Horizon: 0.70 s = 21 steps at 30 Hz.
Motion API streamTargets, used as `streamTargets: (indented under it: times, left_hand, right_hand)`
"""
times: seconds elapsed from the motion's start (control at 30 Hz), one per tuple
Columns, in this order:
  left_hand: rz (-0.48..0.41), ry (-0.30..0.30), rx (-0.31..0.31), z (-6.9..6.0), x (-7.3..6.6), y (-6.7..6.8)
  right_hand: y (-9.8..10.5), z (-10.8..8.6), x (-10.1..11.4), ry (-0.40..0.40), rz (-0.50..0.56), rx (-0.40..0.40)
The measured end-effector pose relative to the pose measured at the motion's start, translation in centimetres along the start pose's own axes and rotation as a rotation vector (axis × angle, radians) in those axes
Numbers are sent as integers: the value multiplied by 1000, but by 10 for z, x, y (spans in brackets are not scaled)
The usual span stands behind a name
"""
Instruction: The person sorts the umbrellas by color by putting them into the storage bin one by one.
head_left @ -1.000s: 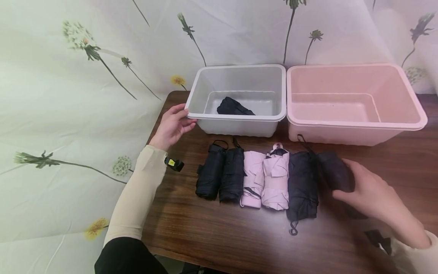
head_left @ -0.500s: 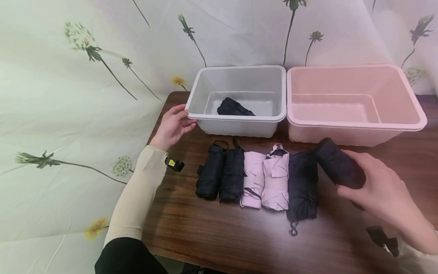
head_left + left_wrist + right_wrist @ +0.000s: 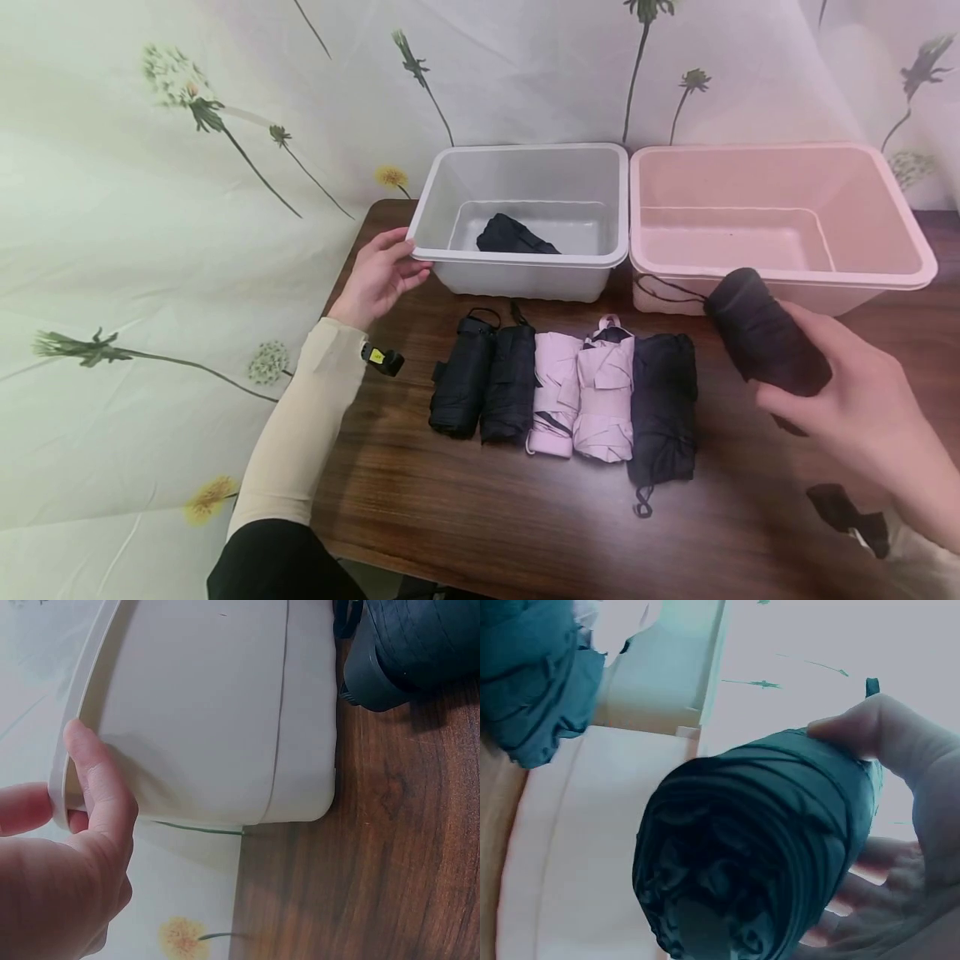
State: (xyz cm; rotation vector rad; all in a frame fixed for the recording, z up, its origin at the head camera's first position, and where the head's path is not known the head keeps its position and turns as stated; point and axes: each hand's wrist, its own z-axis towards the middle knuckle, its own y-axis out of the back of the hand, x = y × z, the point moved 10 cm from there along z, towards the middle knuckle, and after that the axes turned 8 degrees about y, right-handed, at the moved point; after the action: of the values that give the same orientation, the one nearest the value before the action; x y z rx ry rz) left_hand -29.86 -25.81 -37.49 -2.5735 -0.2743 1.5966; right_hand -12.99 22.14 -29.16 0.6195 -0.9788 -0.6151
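Note:
My right hand (image 3: 862,400) grips a folded black umbrella (image 3: 765,333), raised at a tilt before the front wall of the pink bin (image 3: 750,274). Its cord loop hangs out to the left. In the right wrist view, thumb and fingers wrap around the rolled umbrella (image 3: 757,825), and its gathered end faces the camera. On the left, my left hand (image 3: 378,279) pinches the rim of the light grey bin (image 3: 517,275); the left wrist view shows fingers on both sides of that rim. One black umbrella (image 3: 513,235) lies inside the grey bin.
A row of folded umbrellas lies on the brown table (image 3: 480,517): two black ones (image 3: 461,379) at left, two pink ones (image 3: 603,400) in the middle, and a larger black one (image 3: 663,408) at right. The bins stand side by side against a flower-print cloth (image 3: 225,333).
My right hand has moved right and slightly up with the black umbrella, away from the row and in front of the pink bin. The left hand stays on the grey bin's rim.

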Motion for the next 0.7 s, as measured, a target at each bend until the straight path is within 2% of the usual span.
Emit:
streamTargets:
  times: [0.17,0.37,0.57,0.7]
  left_hand:
    - [-1,0,8,-1,0,1]
    - [-6,2,10,-2,1,1]
    - [-6,-1,7,-2,0,2]
    - [2,-1,10,-1,0,1]
  right_hand:
    - [8,7,0,-76,48,-37]
    - [17,16,3,-143,184,-132]
    - [23,32,10,-164,304,-228]
    - [27,45,18,-126,373,-270]
